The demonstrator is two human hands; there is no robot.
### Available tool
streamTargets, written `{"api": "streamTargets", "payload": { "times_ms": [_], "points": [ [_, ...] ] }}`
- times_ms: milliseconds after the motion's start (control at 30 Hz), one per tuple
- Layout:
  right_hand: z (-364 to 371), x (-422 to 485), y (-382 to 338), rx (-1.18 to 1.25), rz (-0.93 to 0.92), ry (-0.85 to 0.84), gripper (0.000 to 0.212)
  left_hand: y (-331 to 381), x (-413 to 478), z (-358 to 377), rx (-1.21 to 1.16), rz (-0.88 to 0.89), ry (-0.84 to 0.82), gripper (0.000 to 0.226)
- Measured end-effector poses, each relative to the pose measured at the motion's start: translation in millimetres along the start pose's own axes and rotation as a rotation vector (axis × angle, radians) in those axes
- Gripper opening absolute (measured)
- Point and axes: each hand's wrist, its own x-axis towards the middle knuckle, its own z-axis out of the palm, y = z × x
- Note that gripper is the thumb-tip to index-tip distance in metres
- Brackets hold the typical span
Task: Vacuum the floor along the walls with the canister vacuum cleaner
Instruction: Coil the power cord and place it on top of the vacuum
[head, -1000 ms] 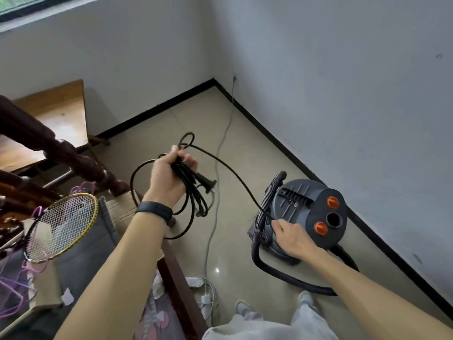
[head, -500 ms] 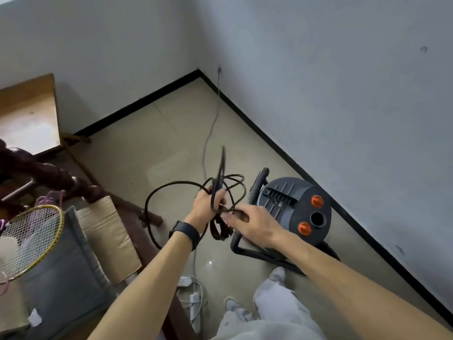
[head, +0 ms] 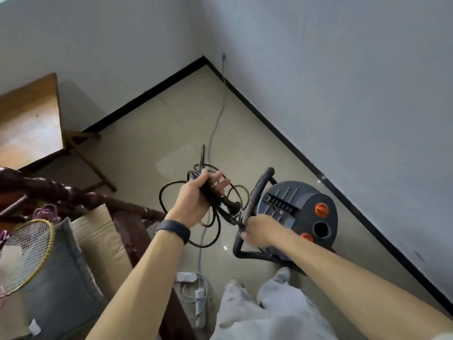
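Black power cord (head: 215,198) coils sit in the left hand (head: 193,204), fingers loosely curled round them. Right hand (head: 259,231) grips the ribbed hose (head: 253,195) beside the canister (head: 294,209). Bare floor (head: 186,133) extends toward upper centre, up to the skirting (head: 282,136).

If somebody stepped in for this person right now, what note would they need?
Left hand: holds the bundled black power cord, plug not plugged in.
Right hand: grips the hose beside the canister vacuum, which stands near the right wall.
Done: cord in hand; no vacuuming visible.
Left: uncoil, plug in, perhaps at the white power strip on the floor, then vacuum along the walls.
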Motion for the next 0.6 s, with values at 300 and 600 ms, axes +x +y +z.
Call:
{"api": "streamTargets", "payload": {
  "times_ms": [300, 600],
  "points": [
    [-60.7, 0.6, -24.8, 0.446, -0.264, 0.190, 0.016, -23.5, 51.0, 6.0, 0.947, -0.163, -0.130, 0.016],
    [-71.9, 24.2, 57.0, 1.036, -0.043, 0.426, 0.034, 15.7, 95.4, -0.8, 0.825, -0.635, -0.464, 0.052]
  ]
}}
